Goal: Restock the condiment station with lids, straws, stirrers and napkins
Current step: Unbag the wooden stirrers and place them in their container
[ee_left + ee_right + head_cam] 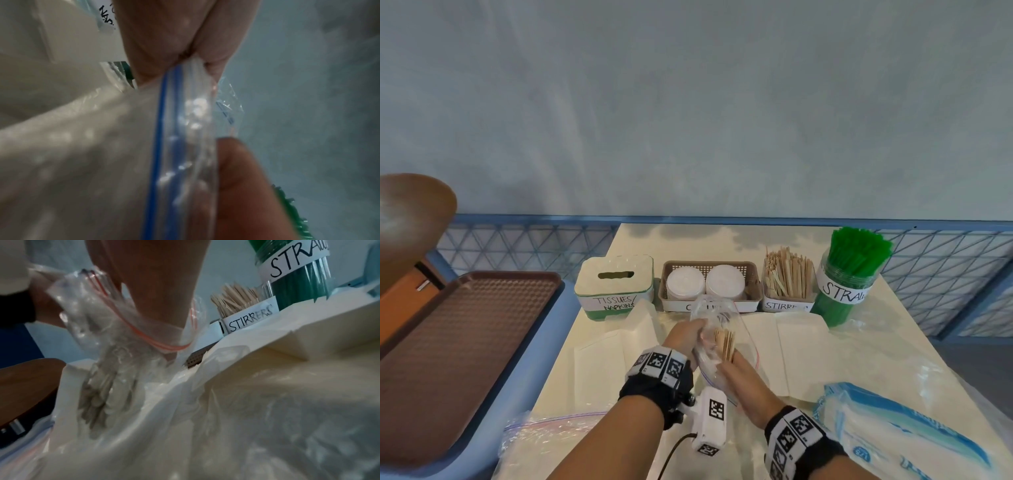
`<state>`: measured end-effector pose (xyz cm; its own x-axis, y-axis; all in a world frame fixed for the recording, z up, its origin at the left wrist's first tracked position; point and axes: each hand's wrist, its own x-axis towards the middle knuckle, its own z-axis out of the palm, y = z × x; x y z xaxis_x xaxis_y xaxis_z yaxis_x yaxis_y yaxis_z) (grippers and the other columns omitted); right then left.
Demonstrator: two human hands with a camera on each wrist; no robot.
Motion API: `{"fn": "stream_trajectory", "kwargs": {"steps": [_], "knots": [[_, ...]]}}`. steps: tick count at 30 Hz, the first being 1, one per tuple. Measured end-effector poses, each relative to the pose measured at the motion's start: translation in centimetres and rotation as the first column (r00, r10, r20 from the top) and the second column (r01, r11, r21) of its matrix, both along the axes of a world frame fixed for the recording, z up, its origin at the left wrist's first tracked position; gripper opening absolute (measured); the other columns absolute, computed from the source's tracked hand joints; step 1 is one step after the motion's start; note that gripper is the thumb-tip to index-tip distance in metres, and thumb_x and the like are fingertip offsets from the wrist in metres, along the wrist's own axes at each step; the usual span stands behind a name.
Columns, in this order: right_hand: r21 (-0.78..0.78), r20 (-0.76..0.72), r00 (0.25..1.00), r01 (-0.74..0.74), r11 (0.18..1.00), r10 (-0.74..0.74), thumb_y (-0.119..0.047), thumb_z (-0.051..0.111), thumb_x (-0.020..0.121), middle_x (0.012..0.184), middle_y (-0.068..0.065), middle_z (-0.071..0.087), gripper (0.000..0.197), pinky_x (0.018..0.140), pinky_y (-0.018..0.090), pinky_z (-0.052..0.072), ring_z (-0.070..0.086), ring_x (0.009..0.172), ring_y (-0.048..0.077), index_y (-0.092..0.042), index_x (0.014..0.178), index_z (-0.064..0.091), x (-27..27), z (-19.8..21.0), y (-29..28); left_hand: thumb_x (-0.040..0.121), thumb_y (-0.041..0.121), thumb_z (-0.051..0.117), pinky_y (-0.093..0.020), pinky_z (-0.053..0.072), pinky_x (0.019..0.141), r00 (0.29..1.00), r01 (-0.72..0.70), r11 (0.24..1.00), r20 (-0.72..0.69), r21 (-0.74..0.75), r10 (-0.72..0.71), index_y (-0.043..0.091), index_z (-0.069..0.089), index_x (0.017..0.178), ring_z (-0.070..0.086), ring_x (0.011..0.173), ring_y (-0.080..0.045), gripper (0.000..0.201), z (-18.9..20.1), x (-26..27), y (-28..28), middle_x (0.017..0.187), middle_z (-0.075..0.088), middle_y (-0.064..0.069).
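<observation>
A clear zip bag (717, 337) with a bundle of wooden stirrers (725, 344) in it is held up over the middle of the table. My left hand (688, 334) pinches the bag's zip edge (185, 129) between its fingertips (191, 56). My right hand (734, 368) reaches inside the bag (115, 331), the red zip line round it, and holds the bundle of stirrers (96, 395); its fingertips are hidden by plastic. Behind the bag stands the labelled stirrer holder (787, 281), nearly full.
Along the back stand a tissue box (614, 284), a lid basket (710, 265) with two lid stacks, and a jar of green straws (849, 274). White paper sleeves (801, 353) lie on the table. A blue napkin pack (893, 428) lies right, another zip bag (544, 438) front left, a brown tray (465, 342) further left.
</observation>
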<state>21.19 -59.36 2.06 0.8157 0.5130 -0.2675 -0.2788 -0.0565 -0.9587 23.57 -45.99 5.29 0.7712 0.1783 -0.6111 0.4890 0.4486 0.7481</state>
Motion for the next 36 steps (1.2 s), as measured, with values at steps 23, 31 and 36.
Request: {"fn": "stream_trajectory", "kwargs": {"steps": [23,31,36], "knots": [[0.203,-0.139,0.916,0.399,0.894,-0.377,-0.012,0.052,0.094,0.071,0.004,0.062,0.016,0.071,0.027,0.047,0.060,0.072,0.015,-0.009,0.081,0.059,2.5,2.2,-1.0,0.095,0.010,0.026,-0.025,0.037,0.052,0.955,0.023,0.915,0.263,0.404,-0.140,0.030,0.044,0.133,0.042,0.059,-0.015,0.047,0.7,0.6,0.5,0.103,0.058,-0.011],[0.237,-0.231,0.806,0.590,0.772,-0.545,-0.018,0.051,0.095,0.063,0.002,0.057,0.023,0.073,0.034,0.042,0.051,0.067,0.016,-0.011,0.073,0.056,3.9,3.9,-2.5,0.099,0.008,0.028,-0.032,0.030,0.109,0.973,0.055,0.750,0.134,0.659,-0.189,0.011,0.042,0.136,0.041,0.129,-0.029,0.040,-0.3,0.7,0.6,0.141,0.045,-0.009],[0.278,-0.222,0.768,0.640,0.716,-0.600,-0.020,0.048,0.096,0.060,0.000,0.058,0.022,0.073,0.033,0.042,0.050,0.065,0.016,-0.012,0.076,0.054,5.1,4.8,-3.9,0.101,0.014,0.028,-0.033,0.035,0.102,0.987,0.064,0.627,0.042,0.776,-0.152,0.014,0.043,0.136,0.047,0.120,-0.033,0.038,-1.3,0.8,1.2,0.131,0.050,-0.020]]}}
